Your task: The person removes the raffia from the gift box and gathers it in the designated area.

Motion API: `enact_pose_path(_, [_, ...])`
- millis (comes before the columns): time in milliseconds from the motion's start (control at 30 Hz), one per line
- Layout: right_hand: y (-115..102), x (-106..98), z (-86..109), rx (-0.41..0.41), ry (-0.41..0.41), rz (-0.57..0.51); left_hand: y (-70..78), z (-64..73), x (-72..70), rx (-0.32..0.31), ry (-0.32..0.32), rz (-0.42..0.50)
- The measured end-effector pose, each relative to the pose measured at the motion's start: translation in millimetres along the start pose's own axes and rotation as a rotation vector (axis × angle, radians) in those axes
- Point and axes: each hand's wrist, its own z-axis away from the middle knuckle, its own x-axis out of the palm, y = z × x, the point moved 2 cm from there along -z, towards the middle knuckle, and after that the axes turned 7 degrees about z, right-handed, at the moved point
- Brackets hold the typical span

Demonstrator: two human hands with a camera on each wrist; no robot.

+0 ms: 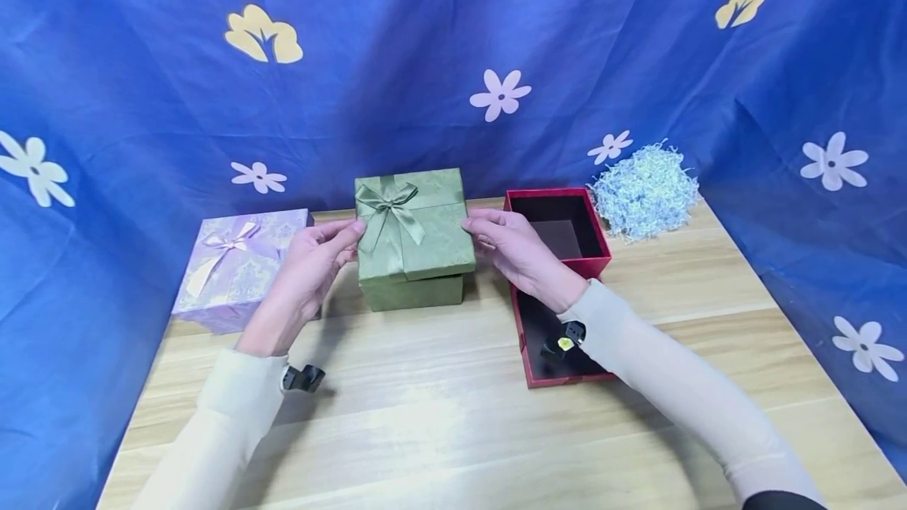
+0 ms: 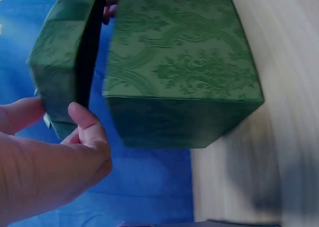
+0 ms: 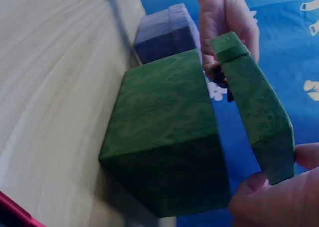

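Note:
A green gift box lid (image 1: 432, 219) with a satin bow is held level above its green box base (image 1: 416, 294). My left hand (image 1: 312, 262) pinches the lid's left edge between thumb and fingers. On the opposite edge, my right hand (image 1: 513, 250) grips the lid the same way. Both wrist views show a gap between the lid (image 2: 62, 62) and the box base (image 2: 179, 53), which stands on the table. In the right wrist view the lid (image 3: 256, 105) is tilted slightly relative to the base (image 3: 164, 132). The inside of the base is hidden.
A lilac gift box (image 1: 244, 258) with a bow stands at the left. On the right are a red open box (image 1: 591, 264) and, in front of it, another red-rimmed dark piece (image 1: 567, 381), partly under my right forearm. Pale blue shredded paper (image 1: 646, 191) lies at the back right.

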Motion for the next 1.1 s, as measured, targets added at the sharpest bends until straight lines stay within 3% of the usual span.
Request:
enact_pose_path(167, [-9.3,0.1,13.4,-0.043,-0.011,0.069,9.7,13.8,-0.2,0.032,-0.067,-0.008])
enact_pose_path(300, [-16.3,0.8,22.2,-0.04,-0.001,0.165,18.1,23.5,1.0,0.027,-0.072,-0.034])
enact_pose_path(500, [-21.4,-2.0,32.3,-0.029,-0.037,0.214,27.3,33.4,3.3,0.025,-0.04,-0.206])
enact_pose_path(600, [-21.1,-2.9,37.3,-0.04,-0.074,0.227,31.2,40.6,5.0,0.033,-0.07,-0.249])
enact_pose_path(933, [-17.6,-2.4,65.6,-0.133,-0.135,0.267,41.8,74.0,9.0,0.061,-0.246,-0.249])
enact_pose_path(1100, [-16.8,-0.5,77.4,-0.189,-0.168,0.266,45.9,89.8,6.3,0.049,-0.258,-0.242])
